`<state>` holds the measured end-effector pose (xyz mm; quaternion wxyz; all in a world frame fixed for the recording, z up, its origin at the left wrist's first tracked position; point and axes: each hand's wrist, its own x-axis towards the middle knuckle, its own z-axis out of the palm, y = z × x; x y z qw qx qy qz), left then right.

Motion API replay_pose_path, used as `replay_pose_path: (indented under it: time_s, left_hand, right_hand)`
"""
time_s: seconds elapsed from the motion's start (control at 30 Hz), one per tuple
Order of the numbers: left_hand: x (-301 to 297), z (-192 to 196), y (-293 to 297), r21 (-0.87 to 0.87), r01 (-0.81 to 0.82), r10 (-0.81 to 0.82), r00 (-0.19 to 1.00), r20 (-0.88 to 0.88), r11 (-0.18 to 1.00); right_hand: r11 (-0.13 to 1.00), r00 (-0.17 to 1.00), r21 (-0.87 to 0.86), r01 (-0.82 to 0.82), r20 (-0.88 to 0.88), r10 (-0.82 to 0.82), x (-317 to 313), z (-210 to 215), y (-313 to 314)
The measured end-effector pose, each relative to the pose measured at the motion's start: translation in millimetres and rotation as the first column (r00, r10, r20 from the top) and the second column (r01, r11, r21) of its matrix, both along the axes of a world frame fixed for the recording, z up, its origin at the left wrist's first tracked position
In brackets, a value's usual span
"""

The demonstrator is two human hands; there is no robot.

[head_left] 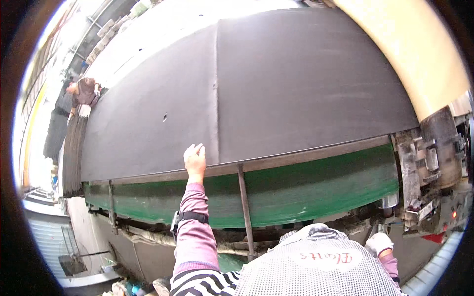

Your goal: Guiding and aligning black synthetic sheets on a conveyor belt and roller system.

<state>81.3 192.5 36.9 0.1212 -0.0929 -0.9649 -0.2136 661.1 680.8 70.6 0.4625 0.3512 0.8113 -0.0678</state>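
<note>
A wide black sheet lies stretched out in front of me, with a raised seam across it and a small hole left of the seam. My left hand is bare and reaches over the sheet's near edge, left of the seam. Its fingers are loosely bent and a little apart, and nothing shows in them. Whether they touch the sheet, I cannot tell. Low at the right, beside my body, my right hand wears a white glove. Its fingers are curled around something small and shiny that I cannot make out.
Below the sheet's edge runs a green belt with metal posts before it. At the right stand a large pale roll and machinery with a lit red lamp. Another person leans over dark hanging strips at the far left.
</note>
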Motion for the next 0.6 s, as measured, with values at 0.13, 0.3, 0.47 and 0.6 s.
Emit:
replay_pose_path:
  time_s: [0.13, 0.3, 0.47, 0.6]
  left_hand:
    - [9.9, -14.6, -38.0, -0.004, 0.029, -0.029, 0.997, 0.075, 1.000]
    - [27.1, -4.8, 27.8, -0.098, 0.198, -0.198, 0.980, 0.014, 0.975]
    - [51.2, 11.9, 85.4, -0.084, 0.359, -0.363, 0.931, -0.032, 0.930]
    - [43.7, 13.0, 119.0, 0.025, 0.489, -0.487, 0.872, -0.053, 0.872]
  right_hand:
    - [0.986, 0.721, -0.150, 0.075, -0.674, -0.157, -175.4, 74.8, -16.2]
    - [0.899, 0.133, 0.002, -0.437, -0.989, 0.067, -349.5, 55.5, -75.0]
    - [0.881, 0.282, 0.191, -0.434, -0.899, 0.334, -457.4, 40.8, -140.4]
    - [0.921, 0.400, 0.284, -0.268, -0.836, 0.374, -470.5, 0.2, -111.0]
